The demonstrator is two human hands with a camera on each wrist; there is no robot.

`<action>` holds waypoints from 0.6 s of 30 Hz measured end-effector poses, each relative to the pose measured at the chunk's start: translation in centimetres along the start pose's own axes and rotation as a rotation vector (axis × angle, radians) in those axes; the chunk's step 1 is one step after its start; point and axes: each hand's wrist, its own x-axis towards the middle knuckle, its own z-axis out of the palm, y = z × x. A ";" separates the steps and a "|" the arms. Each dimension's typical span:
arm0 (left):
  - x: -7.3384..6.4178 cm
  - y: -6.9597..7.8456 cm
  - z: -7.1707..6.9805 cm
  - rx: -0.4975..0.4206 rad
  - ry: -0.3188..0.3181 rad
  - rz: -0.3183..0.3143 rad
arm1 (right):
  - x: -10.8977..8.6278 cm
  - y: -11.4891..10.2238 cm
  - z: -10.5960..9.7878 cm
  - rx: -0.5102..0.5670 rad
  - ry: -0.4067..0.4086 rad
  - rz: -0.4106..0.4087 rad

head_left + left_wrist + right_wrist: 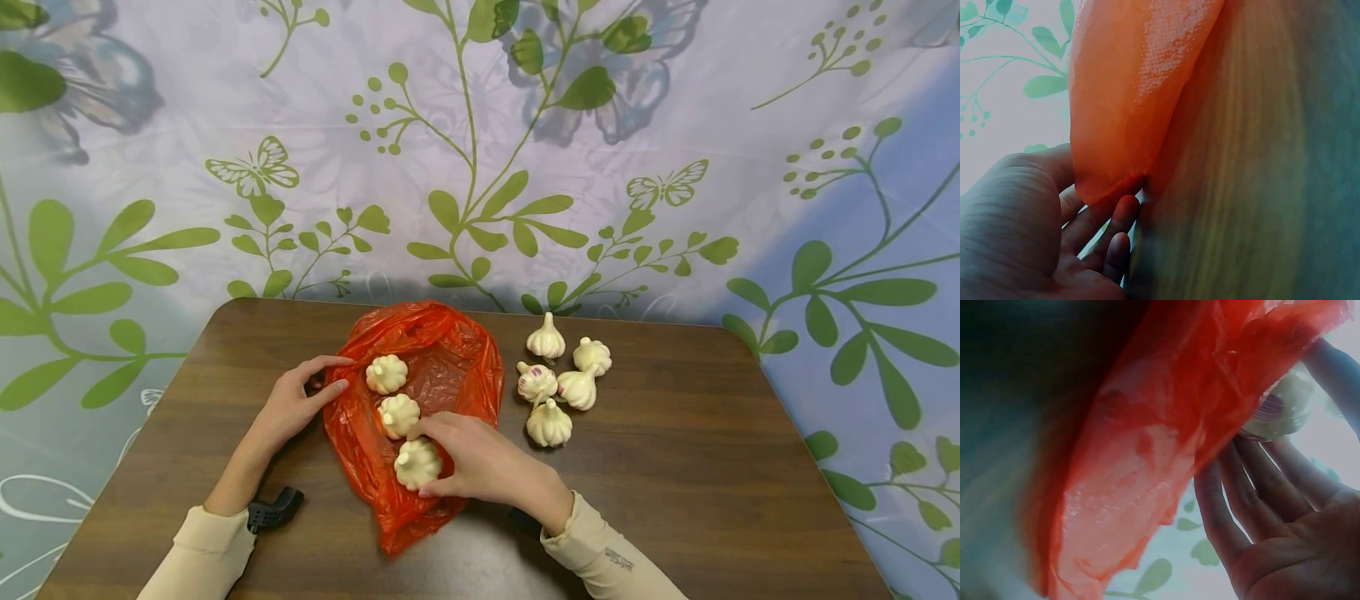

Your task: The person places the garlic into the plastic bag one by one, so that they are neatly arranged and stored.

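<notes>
Three bulbs lie on the bag; the right grip pinches the six-o'clock bulb. Spread, the left grip touches the bag's nine-o'clock edge, apparently steadying it.

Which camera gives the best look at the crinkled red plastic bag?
The head view: it shows nearly the whole crinkled red plastic bag, lying on the brown wooden table. The left wrist view shows only part, by the left hand; the right wrist view, a crumpled section by the right hand.
</notes>
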 end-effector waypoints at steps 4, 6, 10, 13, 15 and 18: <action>0.0 0.0 0.0 0.004 0.000 -0.004 | 0.2 0.3 0.6 -0.014 -0.018 0.001; 0.0 0.0 0.0 0.005 0.000 -0.006 | 0.2 0.4 0.9 -0.014 -0.024 0.002; 0.0 0.0 0.0 0.000 -0.004 -0.013 | 0.4 0.6 1.2 -0.012 -0.030 0.018; 0.0 0.1 0.0 -0.003 -0.007 -0.015 | 0.4 0.7 1.3 -0.017 -0.032 0.037; 0.0 0.1 0.0 -0.005 -0.009 -0.016 | 0.3 0.7 1.3 -0.020 -0.028 0.043; -0.1 0.1 0.0 -0.005 -0.009 -0.017 | 0.3 0.8 1.2 -0.027 -0.010 0.038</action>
